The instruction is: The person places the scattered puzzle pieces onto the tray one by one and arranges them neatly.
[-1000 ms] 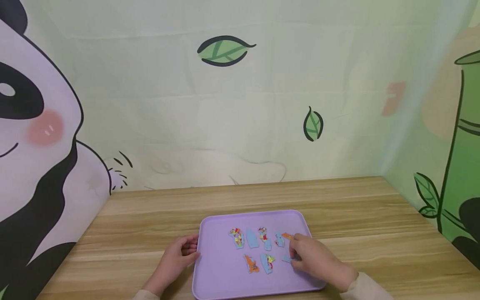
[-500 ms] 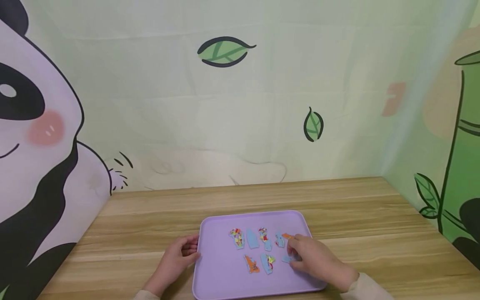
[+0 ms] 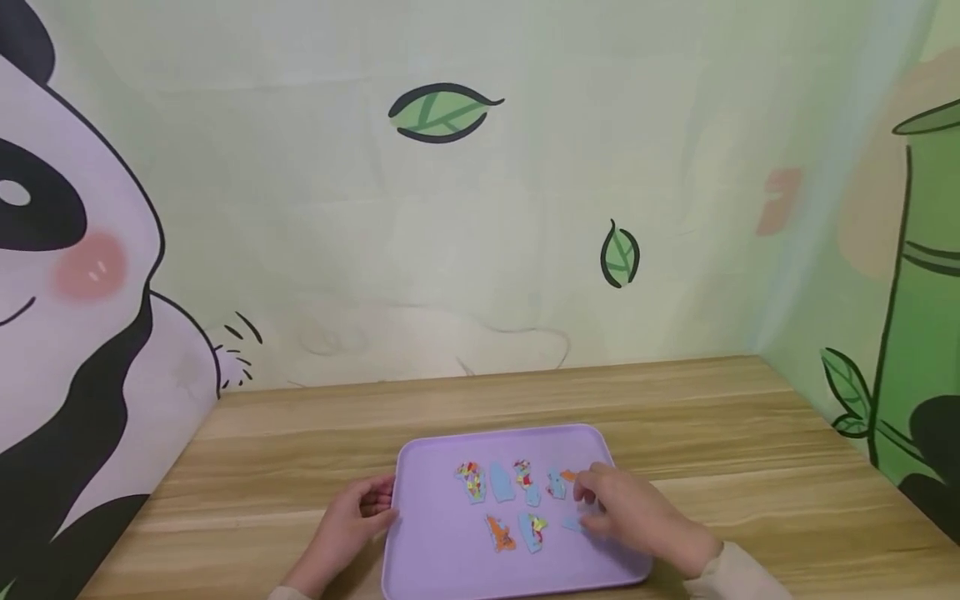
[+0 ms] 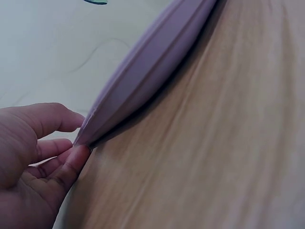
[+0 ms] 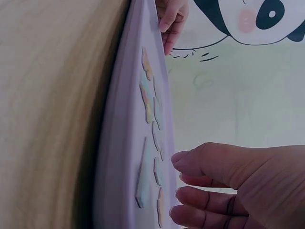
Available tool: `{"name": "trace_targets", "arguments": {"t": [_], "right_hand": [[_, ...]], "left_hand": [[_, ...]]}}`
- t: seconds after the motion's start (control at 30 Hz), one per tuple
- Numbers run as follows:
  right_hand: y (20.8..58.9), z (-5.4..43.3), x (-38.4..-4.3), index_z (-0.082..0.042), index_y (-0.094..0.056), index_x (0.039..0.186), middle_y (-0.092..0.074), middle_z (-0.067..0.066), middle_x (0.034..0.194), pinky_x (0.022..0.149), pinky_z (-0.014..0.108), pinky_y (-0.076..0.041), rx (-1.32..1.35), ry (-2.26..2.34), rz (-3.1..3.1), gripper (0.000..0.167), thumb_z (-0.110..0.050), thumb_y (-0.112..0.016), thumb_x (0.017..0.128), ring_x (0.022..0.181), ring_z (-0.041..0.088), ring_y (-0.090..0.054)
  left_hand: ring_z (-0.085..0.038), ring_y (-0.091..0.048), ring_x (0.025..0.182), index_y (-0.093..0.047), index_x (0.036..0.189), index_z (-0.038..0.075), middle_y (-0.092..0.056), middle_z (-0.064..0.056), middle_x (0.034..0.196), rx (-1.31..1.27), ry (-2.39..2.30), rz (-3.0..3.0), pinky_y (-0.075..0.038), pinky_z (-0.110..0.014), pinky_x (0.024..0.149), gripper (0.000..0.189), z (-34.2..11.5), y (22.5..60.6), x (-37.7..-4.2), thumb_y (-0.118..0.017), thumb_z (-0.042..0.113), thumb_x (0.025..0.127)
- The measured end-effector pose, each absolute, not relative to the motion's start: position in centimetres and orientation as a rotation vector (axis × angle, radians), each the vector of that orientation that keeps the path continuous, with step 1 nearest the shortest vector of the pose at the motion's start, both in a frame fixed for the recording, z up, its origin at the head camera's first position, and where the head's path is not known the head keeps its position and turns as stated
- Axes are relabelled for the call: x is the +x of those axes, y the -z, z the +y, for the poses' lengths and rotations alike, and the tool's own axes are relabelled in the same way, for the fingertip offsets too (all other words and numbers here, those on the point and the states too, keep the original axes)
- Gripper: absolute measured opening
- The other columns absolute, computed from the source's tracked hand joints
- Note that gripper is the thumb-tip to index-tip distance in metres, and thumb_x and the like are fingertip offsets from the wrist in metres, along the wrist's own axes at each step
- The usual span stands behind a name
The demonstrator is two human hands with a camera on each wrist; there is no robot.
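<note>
Irregular flat puzzle pieces, light blue with colourful prints, lie in two rough rows on a purple tray [image 3: 435,558]. My left hand [image 3: 348,521] holds the tray's left rim, thumb and fingertips against the edge in the left wrist view. Over the tray's right side is my right hand [image 3: 633,512], thumb and fingers apart with nothing between them. Nearest to it are a plain blue piece [image 3: 572,523], an orange piece [image 3: 568,476] and a blue piece with a small print [image 3: 556,484]. The hand partly covers the first two. An orange printed piece [image 3: 500,535] lies in the front row.
The tray rests on a wood-grain table [image 3: 300,433]. Behind the table stands a pale green wall [image 3: 300,208] with printed leaves, a panda [image 3: 90,333] on the left and green bamboo [image 3: 922,250] on the right.
The head view has shifted slightly. My right hand's fingers have drawn back a little from the orange piece at the right. The left hand keeps its place on the tray, and the pieces look unmoved.
</note>
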State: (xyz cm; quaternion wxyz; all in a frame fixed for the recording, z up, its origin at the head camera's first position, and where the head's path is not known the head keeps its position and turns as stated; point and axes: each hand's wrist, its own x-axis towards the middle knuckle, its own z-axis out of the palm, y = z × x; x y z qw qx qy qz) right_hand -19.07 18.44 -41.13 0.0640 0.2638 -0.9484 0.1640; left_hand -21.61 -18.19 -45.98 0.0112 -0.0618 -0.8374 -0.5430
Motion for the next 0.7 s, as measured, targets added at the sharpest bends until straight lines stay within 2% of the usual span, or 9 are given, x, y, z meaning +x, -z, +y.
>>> {"name": "trace_targets", "arguments": {"t": [0.2,0.43,0.57,0.7], "right_hand": [[40.6,18.7,-19.6,-0.010,-0.064,0.091,-0.060,-0.002,0.085,0.058,0.018,-0.046,0.778,-0.626,-2.878,0.018,-0.015,-0.075,0.077,0.073,0.010,-0.056],[40.4,19.3,-20.1,-0.009,-0.064,0.094,-0.065,0.001,0.090,0.065,0.022,-0.051,0.757,-0.668,-2.823,0.017,-0.015,-0.072,0.081,0.079,0.016,-0.061],[40.3,19.7,-20.4,-0.008,-0.065,0.098,-0.068,0.003,0.096,0.070,0.027,-0.054,0.700,-0.679,-2.824,0.016,-0.017,-0.069,0.085,0.086,0.019,-0.062],[40.4,20.2,-20.8,-0.007,-0.065,0.104,-0.068,0.005,0.104,0.076,0.033,-0.056,0.669,-0.684,-2.819,0.020,-0.016,-0.069,0.086,0.092,0.023,-0.064]], "left_hand": [[-0.019,-0.063,0.093,-0.057,0.120,-0.014,-0.067,-0.019,0.105,-0.193,1.685,-2.622,-0.055,-0.016,0.078,0.045,-18.7,46.1,-21.8,-0.070,-0.008,0.078],[-0.024,-0.063,0.095,-0.054,0.120,-0.017,-0.065,-0.023,0.107,-0.247,1.698,-2.616,-0.055,-0.017,0.078,0.046,-19.0,45.9,-22.0,-0.070,-0.007,0.078],[-0.024,-0.064,0.095,-0.056,0.120,-0.014,-0.066,-0.021,0.106,-0.193,1.683,-2.620,-0.055,-0.016,0.079,0.044,-19.1,45.7,-21.9,-0.070,-0.006,0.078],[-0.025,-0.064,0.096,-0.057,0.121,-0.009,-0.066,-0.017,0.104,-0.137,1.639,-2.630,-0.057,-0.022,0.082,0.044,-19.2,45.3,-21.9,-0.070,-0.005,0.079]]}}
